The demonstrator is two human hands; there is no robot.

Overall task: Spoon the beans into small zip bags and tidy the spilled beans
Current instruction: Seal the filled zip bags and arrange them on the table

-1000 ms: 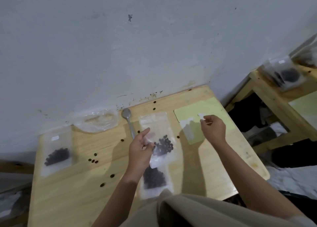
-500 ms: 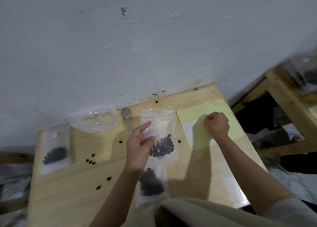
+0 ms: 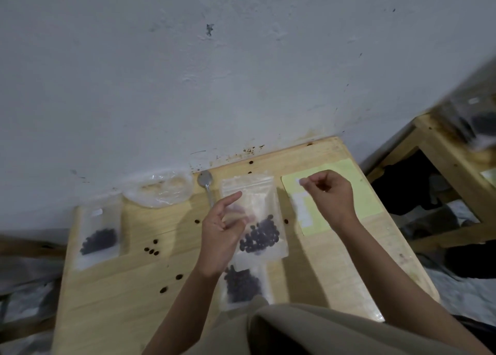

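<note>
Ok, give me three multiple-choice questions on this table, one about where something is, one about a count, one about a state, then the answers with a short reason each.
1. Where does the spoon lie?
A. By the wall, left of the middle bag
B. On the yellow sheet
C. In the left hand

2. How many bags with beans lie on this table?
A. One
B. Three
C. Five

3. What is the state of the right hand?
A. Flat on the table
B. Gripping the spoon
C. Raised over the yellow sheet, fingers curled

Answers: 1 A, the bowl sits at the wall beside that bag. 2 B, left bag, middle bag, near bag. 3 C, fingertips pinch together; anything held is too small to tell.
</note>
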